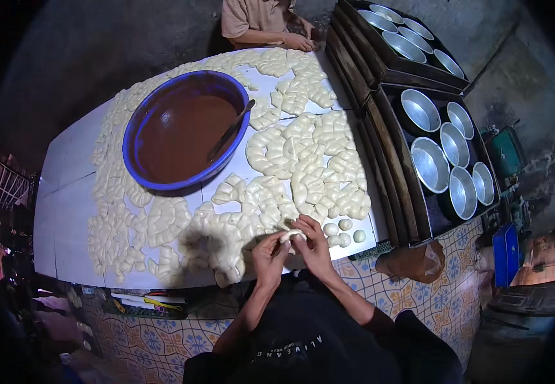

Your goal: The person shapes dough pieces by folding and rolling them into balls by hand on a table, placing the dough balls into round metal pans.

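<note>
Between both hands, near the table's front edge, is a small pale dough piece. My left hand grips its left side with the thumb and fingers. On its right side, my right hand has its thumb pressed on the dough and its fingers curved above. Several round dough balls lie just right of my right hand. Beyond the hands, many shaped dough pieces cover much of the white table. A blue basin of brown filling stands among them, a dark-handled spoon or spatula leaning in it.
Dark stacked trays with round metal pans stand along the table's right side. Another person is at the far edge, hands close together. A brown bag lies low at the right. Tools sit under the front edge.
</note>
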Available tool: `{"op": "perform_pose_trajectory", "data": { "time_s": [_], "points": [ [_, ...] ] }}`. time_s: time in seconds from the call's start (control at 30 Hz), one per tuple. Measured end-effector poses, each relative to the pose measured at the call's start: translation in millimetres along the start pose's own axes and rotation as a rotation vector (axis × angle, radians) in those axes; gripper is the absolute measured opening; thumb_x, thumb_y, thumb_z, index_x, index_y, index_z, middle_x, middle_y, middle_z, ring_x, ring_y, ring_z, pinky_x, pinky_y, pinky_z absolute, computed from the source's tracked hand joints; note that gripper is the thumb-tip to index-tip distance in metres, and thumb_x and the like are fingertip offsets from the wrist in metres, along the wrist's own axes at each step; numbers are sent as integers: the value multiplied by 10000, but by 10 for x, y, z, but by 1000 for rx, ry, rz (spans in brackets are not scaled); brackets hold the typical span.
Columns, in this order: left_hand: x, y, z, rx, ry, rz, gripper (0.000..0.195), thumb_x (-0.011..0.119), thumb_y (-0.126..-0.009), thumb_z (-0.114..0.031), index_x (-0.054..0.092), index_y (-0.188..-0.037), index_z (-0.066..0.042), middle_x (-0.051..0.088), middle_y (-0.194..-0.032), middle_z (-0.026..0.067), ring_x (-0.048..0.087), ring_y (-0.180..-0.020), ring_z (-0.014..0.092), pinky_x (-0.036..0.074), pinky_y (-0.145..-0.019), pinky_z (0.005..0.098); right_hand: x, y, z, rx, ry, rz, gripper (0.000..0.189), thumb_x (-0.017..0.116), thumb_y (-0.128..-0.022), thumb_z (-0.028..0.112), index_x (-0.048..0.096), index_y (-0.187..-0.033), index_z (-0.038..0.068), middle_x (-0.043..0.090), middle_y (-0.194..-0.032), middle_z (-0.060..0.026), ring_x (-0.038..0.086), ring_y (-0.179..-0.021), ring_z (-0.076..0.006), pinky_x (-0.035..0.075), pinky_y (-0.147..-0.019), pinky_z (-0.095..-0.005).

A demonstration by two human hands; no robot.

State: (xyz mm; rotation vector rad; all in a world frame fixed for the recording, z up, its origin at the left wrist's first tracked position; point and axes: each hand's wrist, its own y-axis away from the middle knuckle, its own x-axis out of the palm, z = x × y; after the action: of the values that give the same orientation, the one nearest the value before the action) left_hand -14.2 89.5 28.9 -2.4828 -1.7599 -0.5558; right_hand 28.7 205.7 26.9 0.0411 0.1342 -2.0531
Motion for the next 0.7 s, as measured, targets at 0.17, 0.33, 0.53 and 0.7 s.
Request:
{"op": "perform_pose_trajectory", "data": {
  "time_s": [0.17, 0.33, 0.53, 0.7],
  "points": [
    [21, -1, -70, 2, 105, 9, 376, 639, -816, 67, 545, -1179, 39, 640, -1006, 105, 608, -898, 142, 481, -798, 250, -72, 30, 116, 112, 28, 16, 238, 637, -884, 86, 643, -1097, -20, 589, -1061, -99, 560, -980, -147, 447, -826, -259],
    [-132, -32, 110, -235, 73, 150, 289, 579, -925, -109, 564, -1183, 20, 624, -1052, 66, 593, -913, 122, 472, -786, 240, -90, 16, 201, 80, 67, 7, 289, 623, -884, 143, 629, -1120, -24, 608, -1047, -156, 588, -964, -229, 455, -851, -321],
    [-177, -47, 55, -117, -111, 184, 99, 579, -911, -77, 635, -934, 1, 574, -835, -38, 479, -724, 25, 364, -626, 195, -96, -116, 360, -156, 158, 77, 483, 670, -843, 236, 545, -1254, 15, 465, -1315, -172, 472, -1210, -285, 377, -1007, -380],
    [-122, 38, -75, -236, 451, 279, 175, 510, -960, -136, 623, -988, -6, 596, -1045, 22, 516, -949, 60, 384, -799, 187, 44, -43, 129, -44, -111, 107, 256, 771, -739, 84, 650, -938, -22, 682, -993, -122, 642, -966, -192, 489, -854, -306]
  ]
}}
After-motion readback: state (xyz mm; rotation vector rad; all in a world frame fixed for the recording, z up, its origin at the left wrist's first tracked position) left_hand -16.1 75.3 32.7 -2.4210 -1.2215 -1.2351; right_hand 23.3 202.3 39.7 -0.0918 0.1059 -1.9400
